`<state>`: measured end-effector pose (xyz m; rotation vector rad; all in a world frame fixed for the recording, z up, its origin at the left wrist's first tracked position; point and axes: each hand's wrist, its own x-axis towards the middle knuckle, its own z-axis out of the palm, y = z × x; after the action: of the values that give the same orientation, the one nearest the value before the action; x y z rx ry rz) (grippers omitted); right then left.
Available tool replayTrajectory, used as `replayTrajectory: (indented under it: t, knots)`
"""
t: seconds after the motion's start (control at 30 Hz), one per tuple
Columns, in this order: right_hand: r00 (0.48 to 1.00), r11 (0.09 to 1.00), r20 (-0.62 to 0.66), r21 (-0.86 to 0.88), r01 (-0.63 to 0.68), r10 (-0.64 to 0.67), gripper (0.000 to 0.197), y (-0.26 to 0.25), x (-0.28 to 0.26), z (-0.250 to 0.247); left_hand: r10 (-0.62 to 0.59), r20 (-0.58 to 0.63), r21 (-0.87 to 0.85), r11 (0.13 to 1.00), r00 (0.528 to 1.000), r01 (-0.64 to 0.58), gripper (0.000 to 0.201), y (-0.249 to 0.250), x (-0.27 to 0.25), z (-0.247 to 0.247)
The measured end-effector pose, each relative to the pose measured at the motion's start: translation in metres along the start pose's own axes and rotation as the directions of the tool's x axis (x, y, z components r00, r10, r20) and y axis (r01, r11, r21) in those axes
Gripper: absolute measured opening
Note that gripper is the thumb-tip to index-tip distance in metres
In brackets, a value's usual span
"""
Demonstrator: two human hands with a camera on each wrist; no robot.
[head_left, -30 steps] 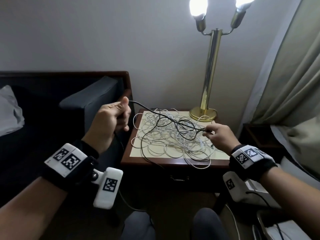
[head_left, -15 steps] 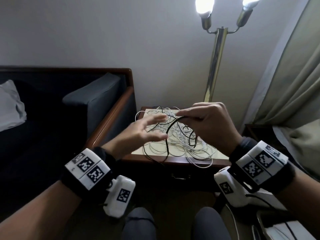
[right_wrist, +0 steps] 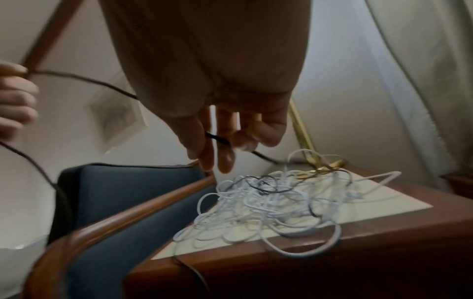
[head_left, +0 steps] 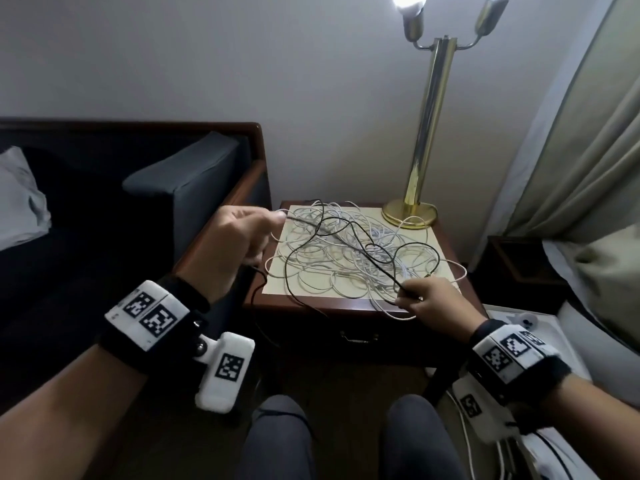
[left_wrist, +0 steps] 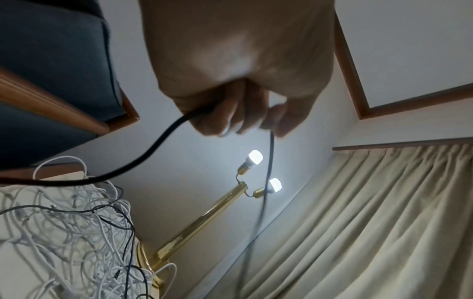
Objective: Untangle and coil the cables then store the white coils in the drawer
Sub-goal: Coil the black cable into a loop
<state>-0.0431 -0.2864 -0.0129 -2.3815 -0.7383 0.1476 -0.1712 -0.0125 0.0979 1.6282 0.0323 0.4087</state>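
A tangle of white cables (head_left: pixel 332 268) lies on the cream top of a wooden side table (head_left: pixel 446 245). A black cable (head_left: pixel 375 265) runs across it between both hands. My left hand (head_left: pixel 258 230) hovers at the table's left edge and grips that cable in curled fingers (left_wrist: pixel 230 119), with a length (left_wrist: pixel 153 145) trailing down to the pile (left_wrist: pixel 64 232). My right hand (head_left: pixel 410 296), at the front right edge, pinches the black cable (right_wrist: pixel 217 139) above the white pile (right_wrist: pixel 268 206). The drawer (head_left: pixel 384 341) under the tabletop is closed.
A brass lamp (head_left: pixel 410 216) stands on the table's back right corner. A dark sofa with a wooden arm (head_left: pixel 228 206) adjoins the left side. Curtains (head_left: pixel 588 150) hang at the right, and a white box (head_left: pixel 540 327) sits low beside the table.
Both hands were close together above the pile, the left one open. They have since drawn apart, the left gripping the black cable at the left, the right down at the front edge.
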Motion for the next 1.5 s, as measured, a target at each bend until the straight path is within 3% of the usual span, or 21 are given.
replayTrajectory:
  t: [0.1,0.17,0.23,0.3,0.4,0.47,0.5,0.57,0.6,0.63,0.73,0.8,0.97,1.03,1.13,1.23,1.33,1.4,1.5]
  knots:
    - [0.992,0.992,-0.014,-0.025,-0.127,0.126,0.024,0.022,0.007,-0.001,-0.046,-0.183,-0.184,0.983,0.982,0.012,0.041,0.0,0.006,-0.015]
    - [0.987,0.987,-0.027,-0.008,-0.159,0.159,0.031,0.028,0.009,-0.002,-0.055,-0.28,-0.165,0.986,0.958,0.008,0.044,-0.004,0.007,-0.021]
    - [0.99,0.992,-0.063,0.003,-0.123,0.123,0.025,0.022,0.006,-0.004,-0.057,-0.348,-0.085,0.996,0.936,0.03,0.044,-0.013,0.006,-0.023]
    - [0.988,1.0,-0.153,-0.01,-0.006,0.005,0.018,0.009,-0.001,-0.007,-0.094,-0.348,0.016,0.994,0.933,0.106,0.036,-0.021,0.004,-0.02]
    - [0.936,0.965,-0.236,-0.09,0.248,-0.262,0.018,-0.018,-0.013,-0.012,-0.276,-0.159,0.229,0.924,0.948,0.307,0.014,-0.029,0.002,-0.007]
    - [0.899,0.927,-0.226,-0.099,0.362,-0.375,0.02,-0.035,-0.021,-0.012,-0.35,-0.078,0.395,0.849,0.933,0.352,0.009,-0.036,0.001,0.002]
    - [0.89,0.914,-0.209,-0.096,0.395,-0.406,0.021,-0.042,-0.025,-0.011,-0.348,-0.056,0.483,0.811,0.936,0.33,0.01,-0.041,-0.001,0.005]
    - [0.891,0.904,-0.152,-0.095,0.417,-0.427,0.024,-0.054,-0.033,-0.004,-0.288,0.041,0.603,0.771,0.957,0.206,0.043,-0.052,-0.006,0.013]
    - [0.897,0.905,-0.12,-0.086,0.417,-0.425,0.025,-0.057,-0.036,0.002,-0.261,0.124,0.6,0.788,0.957,0.137,0.056,-0.054,-0.012,0.02]
    - [0.9,0.906,-0.1,-0.062,0.419,-0.423,0.025,-0.058,-0.039,0.007,-0.238,0.219,0.556,0.827,0.946,0.079,0.057,-0.057,-0.018,0.028]
    - [0.889,0.894,-0.115,0.018,0.447,-0.442,0.016,-0.057,-0.043,0.02,-0.257,0.436,0.412,0.909,0.862,0.063,0.031,-0.062,-0.033,0.051]
    - [0.887,0.892,-0.153,0.057,0.448,-0.436,0.01,-0.055,-0.044,0.024,-0.275,0.489,0.402,0.913,0.828,0.065,0.022,-0.065,-0.036,0.057]
    - [0.892,0.903,-0.149,-0.016,0.428,-0.426,0.007,-0.039,-0.044,0.02,-0.246,0.484,0.428,0.903,0.84,0.018,0.026,-0.057,-0.035,0.057]
    - [0.927,0.931,-0.09,-0.069,0.358,-0.363,0.015,-0.028,-0.04,0.018,-0.166,0.458,0.377,0.926,0.873,-0.022,0.031,-0.053,-0.036,0.052]
    - [0.97,0.969,0.019,-0.05,0.242,-0.242,0.044,-0.009,-0.036,0.016,-0.062,0.355,0.224,0.974,0.933,-0.021,0.041,-0.049,-0.038,0.038]
    - [0.985,0.984,0.033,0.062,0.166,-0.168,0.052,0.015,-0.034,0.015,0.001,0.064,-0.091,0.996,0.998,0.004,0.037,-0.044,-0.038,0.017]
    - [0.995,0.992,-0.054,0.088,0.094,-0.089,0.045,0.041,-0.032,0.012,-0.063,-0.203,-0.307,0.952,0.977,-0.003,0.035,-0.038,-0.028,-0.012]
    - [0.99,0.991,-0.124,0.1,0.085,-0.072,0.032,0.052,-0.03,0.012,-0.142,-0.316,-0.247,0.967,0.938,0.063,0.036,-0.042,-0.02,-0.029]
    - [0.978,0.992,-0.186,0.064,0.11,-0.096,0.02,0.055,-0.028,0.013,-0.226,-0.334,0.023,0.969,0.915,0.248,0.031,-0.051,-0.015,-0.03]
